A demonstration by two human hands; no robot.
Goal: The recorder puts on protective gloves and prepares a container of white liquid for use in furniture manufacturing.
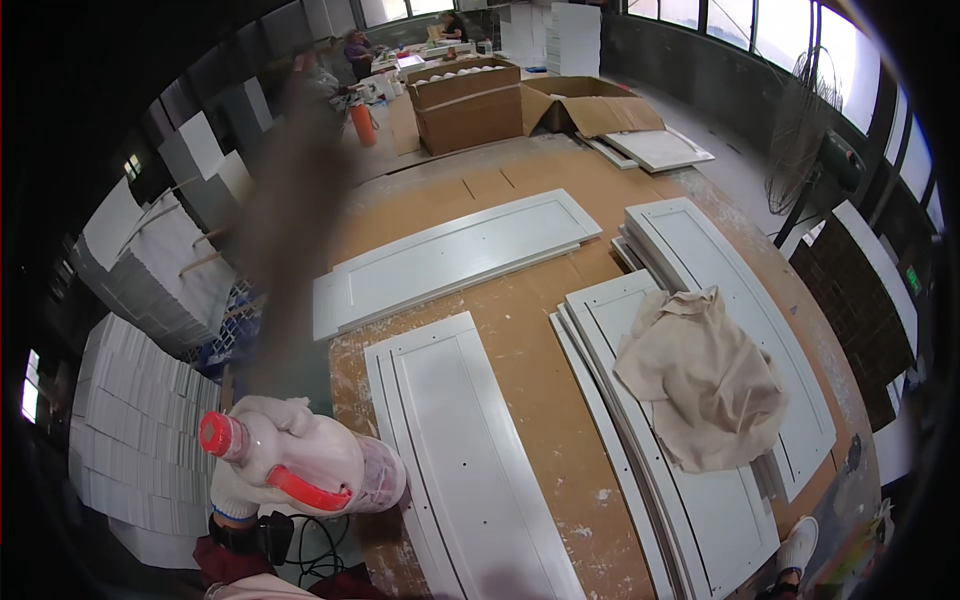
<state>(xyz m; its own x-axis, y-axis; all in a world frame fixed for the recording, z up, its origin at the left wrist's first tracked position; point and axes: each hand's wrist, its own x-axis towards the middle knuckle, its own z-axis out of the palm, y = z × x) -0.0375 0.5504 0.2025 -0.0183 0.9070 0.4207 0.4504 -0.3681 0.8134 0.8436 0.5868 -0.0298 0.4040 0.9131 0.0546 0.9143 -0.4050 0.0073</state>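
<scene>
At the lower left, my left hand (232,500), in a white knitted glove, is wrapped round a translucent plastic jug (330,455). The jug lies tilted, its red cap toward the left and its red handle facing me, with whitish residue inside. Its base reaches the edge of a white panel (465,440) lying on the table. Far to the lower right, past the table's edge, is my right hand (799,545), also in a white glove; its fingers are too small to read. Nearest to it is a stack of white panels (660,400), partly covered by a crumpled beige cloth (705,385).
More white panels (460,255) lie across the cardboard-covered table (530,400). Cardboard boxes (465,110) stand at its far end, beside an orange bottle (362,124). Tall panel stacks (140,430) line the left. A wire-cage fan (800,140) stands right. People work far back. A dark blur crosses the left side.
</scene>
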